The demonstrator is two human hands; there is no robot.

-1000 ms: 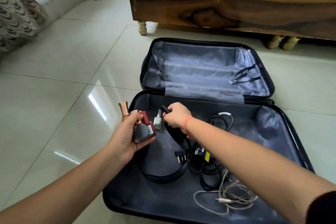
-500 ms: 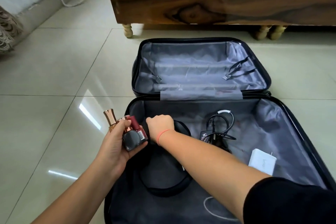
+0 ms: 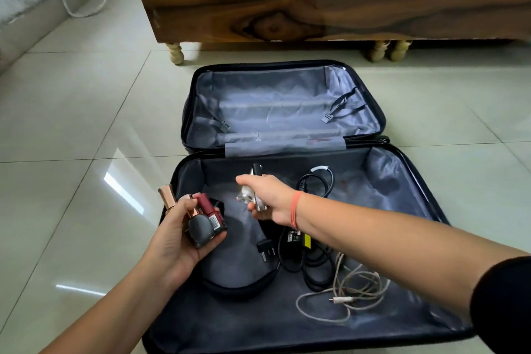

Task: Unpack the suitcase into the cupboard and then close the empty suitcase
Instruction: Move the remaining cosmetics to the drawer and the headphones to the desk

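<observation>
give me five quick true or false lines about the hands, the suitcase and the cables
1. The left hand grips several nail polish bottles. True.
2. The right hand is empty. False: it holds a small clear bottle with a dark cap.
3. The suitcase is zipped shut. False: it lies open on the floor.
4. A black power cable and a pale cable lie in the near half. True.
5. Folded clothes fill the far half. False: the far half shows only lining and straps.
</observation>
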